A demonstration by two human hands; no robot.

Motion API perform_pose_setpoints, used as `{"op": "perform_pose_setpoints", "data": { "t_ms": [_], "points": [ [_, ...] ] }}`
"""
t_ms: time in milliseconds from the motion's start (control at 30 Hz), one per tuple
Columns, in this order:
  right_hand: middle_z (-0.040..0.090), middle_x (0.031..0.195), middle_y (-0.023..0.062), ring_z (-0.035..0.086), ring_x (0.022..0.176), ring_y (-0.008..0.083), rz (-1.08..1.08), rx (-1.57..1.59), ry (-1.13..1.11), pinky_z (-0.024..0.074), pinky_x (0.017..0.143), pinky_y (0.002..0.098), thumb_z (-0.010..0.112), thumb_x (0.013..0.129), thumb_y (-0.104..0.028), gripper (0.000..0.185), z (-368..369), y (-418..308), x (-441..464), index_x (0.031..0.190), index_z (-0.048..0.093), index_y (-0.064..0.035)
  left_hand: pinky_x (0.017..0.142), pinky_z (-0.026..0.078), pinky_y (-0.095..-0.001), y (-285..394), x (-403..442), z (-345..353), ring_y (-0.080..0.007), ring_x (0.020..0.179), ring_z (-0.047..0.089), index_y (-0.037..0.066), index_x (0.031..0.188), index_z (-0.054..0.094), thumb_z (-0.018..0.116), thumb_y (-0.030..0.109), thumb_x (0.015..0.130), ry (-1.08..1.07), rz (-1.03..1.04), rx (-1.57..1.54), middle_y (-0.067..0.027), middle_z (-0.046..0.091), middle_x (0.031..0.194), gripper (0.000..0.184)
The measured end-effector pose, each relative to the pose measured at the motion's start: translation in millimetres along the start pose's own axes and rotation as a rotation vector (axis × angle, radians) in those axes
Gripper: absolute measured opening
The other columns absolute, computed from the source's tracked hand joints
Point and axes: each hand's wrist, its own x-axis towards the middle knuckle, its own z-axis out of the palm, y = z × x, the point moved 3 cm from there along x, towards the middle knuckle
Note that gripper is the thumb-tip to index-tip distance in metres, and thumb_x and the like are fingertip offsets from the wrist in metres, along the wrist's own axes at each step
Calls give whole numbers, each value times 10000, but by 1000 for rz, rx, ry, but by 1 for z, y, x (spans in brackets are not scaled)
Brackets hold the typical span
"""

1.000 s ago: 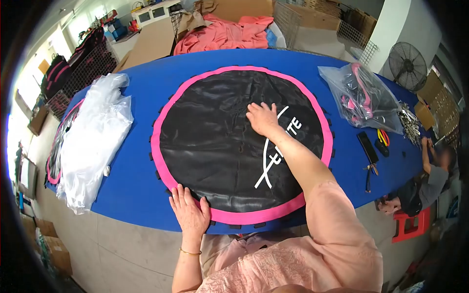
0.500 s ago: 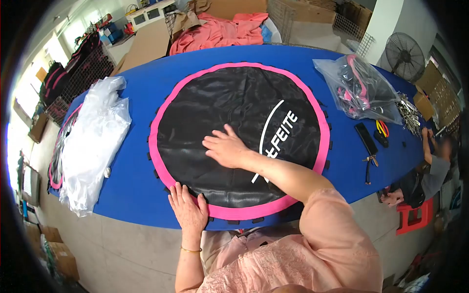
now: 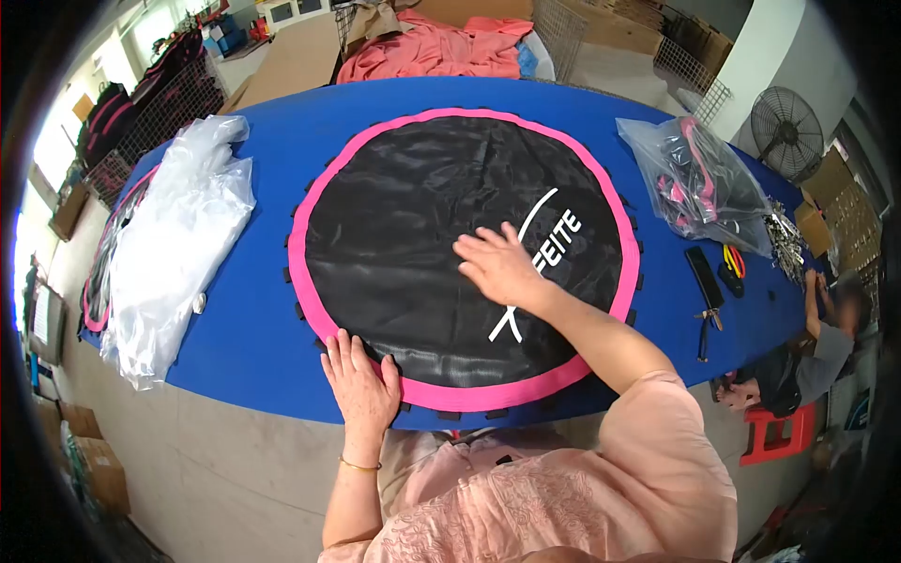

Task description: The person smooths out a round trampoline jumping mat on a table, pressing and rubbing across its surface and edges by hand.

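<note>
A round black trampoline mat (image 3: pixel 404 235) with a pink border and short black tabs around its edge lies flat on the blue table (image 3: pixel 253 328). White lettering and a curved line mark its right half, partly covered by my right arm. My right hand (image 3: pixel 499 267) rests on the black fabric right of the middle, fingers spread and holding nothing. At the near left edge, my left hand (image 3: pixel 364 385) lies flat over the pink border, its fingers stretched out.
Clear plastic bags (image 3: pixel 178 244) cover the table's left end, beside another pink-edged mat (image 3: pixel 97 272). To the right are a bag of black and pink parts (image 3: pixel 699 183), a black phone-like object (image 3: pixel 702 277) and metal pieces (image 3: pixel 785 239). Another person (image 3: pixel 826 342) sits beyond, near a fan (image 3: pixel 786 131).
My right hand has slid to the right across the mat, covering part of the lettering. My left hand stays at the near left border. The view has shifted slightly.
</note>
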Motion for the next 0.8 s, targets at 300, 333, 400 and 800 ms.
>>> {"op": "perform_pose_setpoints", "data": {
  "t_ms": [300, 333, 400, 800],
  "points": [
    [597, 1504, 71, 468, 1454, 320, -226, 176, 58, 196, 1259, 604, 563, 1066, -366, 435, 19, -65, 15, 1411, 642, -112, 1259, 226, -581, 0, 0, -2, -465, 1516, 335, -112, 1414, 515, 621, 321, 964, -2, -13, -13, -300, 434, 1580, 634],
    [597, 1504, 71, 468, 1454, 320, -238, 173, 53, 196, 1259, 604, 563, 1066, -366, 435, 16, -64, 11, 1411, 642, -112, 1259, 226, -581, 0, -1, -1, -466, 1515, 335, -112, 1415, 514, 622, 320, 965, -4, -8, -22, -301, 433, 1581, 633],
    [600, 1502, 60, 465, 1457, 322, -214, 163, -4, 195, 1261, 608, 570, 1065, -357, 424, 9, -58, -1, 1413, 648, -127, 1225, 273, -591, 1, -1, -1, -489, 1460, 391, -77, 1401, 518, 679, 227, 920, 69, 8, -32, -299, 463, 1551, 591],
    [610, 1489, 58, 471, 1443, 335, -249, 175, 43, 209, 1250, 618, 558, 1068, -342, 421, 20, -82, 49, 1424, 633, -129, 1251, 223, -605, 1, 0, -2, -481, 1511, 333, -132, 1403, 527, 622, 314, 951, -12, -1, -38, -318, 454, 1552, 642]
  ]
}}
